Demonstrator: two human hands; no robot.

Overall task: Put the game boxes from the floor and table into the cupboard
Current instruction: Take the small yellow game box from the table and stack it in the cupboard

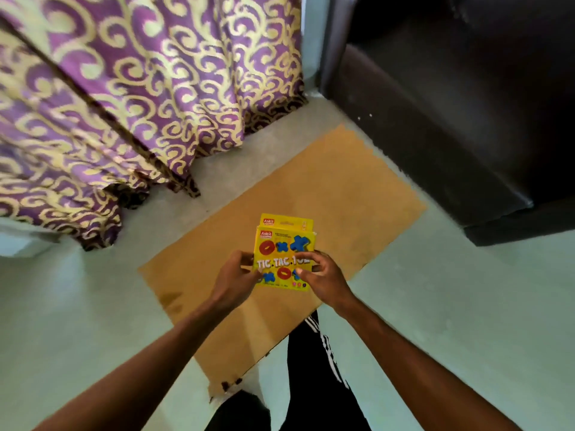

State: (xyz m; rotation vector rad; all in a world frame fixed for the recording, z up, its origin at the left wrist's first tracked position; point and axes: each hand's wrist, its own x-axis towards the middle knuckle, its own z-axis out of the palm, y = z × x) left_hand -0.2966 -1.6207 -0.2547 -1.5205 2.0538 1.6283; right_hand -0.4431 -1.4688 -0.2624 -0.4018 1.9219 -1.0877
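Head view, looking steeply down. Centre: two yellow game boxes held together as a stack above the floor. Nearer the camera, front Tic Tac Toe box (284,259), printed face up, with red rings, blue crosses and white lettering. Flat against its back, rear box (287,219) of the same yellow, seen only as a strip past the far edge. Both closed as far as visible; contents hidden, so impossible to tell what lies inside. At the stack's left edge: left hand (239,275), fingers curled round the edge and gripping. At the right edge: right hand (322,275), gripping likewise, fingertips across the printed face and covering the last letters of the title. Below the boxes: flat brown cardboard sheet (311,188) on the pale green floor (93,306), running from near left to far right. Far left: purple curtain (124,88) with gold scrolls, hem reaching the floor just beside the sheet's far edge. Far right: dark brown upholstered furniture (466,119), standing near the sheet's right corner. Near centre: black trouser leg (311,353) with white stripes, overlapping the sheet's near edge.
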